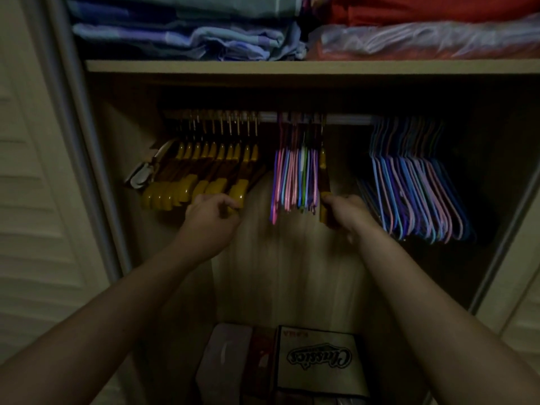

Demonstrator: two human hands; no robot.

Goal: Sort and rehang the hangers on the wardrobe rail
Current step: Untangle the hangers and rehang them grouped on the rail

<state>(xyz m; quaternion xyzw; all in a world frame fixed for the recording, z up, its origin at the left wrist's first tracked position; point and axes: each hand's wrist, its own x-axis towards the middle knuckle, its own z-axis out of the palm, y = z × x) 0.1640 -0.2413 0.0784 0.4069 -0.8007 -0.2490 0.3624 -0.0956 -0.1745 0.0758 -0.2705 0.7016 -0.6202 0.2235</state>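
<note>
An open gap on the rail [267, 116] is left between the wooden hangers [201, 173] and the middle bunch of wire hangers [295, 176]. A second gap is seen before the right-hand wire hangers [415, 182]. Passage upward is blocked by the shelf [292, 66]; below, boxes [318, 361] are stacked.

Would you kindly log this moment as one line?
left hand: grips wooden hanger | right hand: grips stray wooden hanger | rail: three groups
</note>
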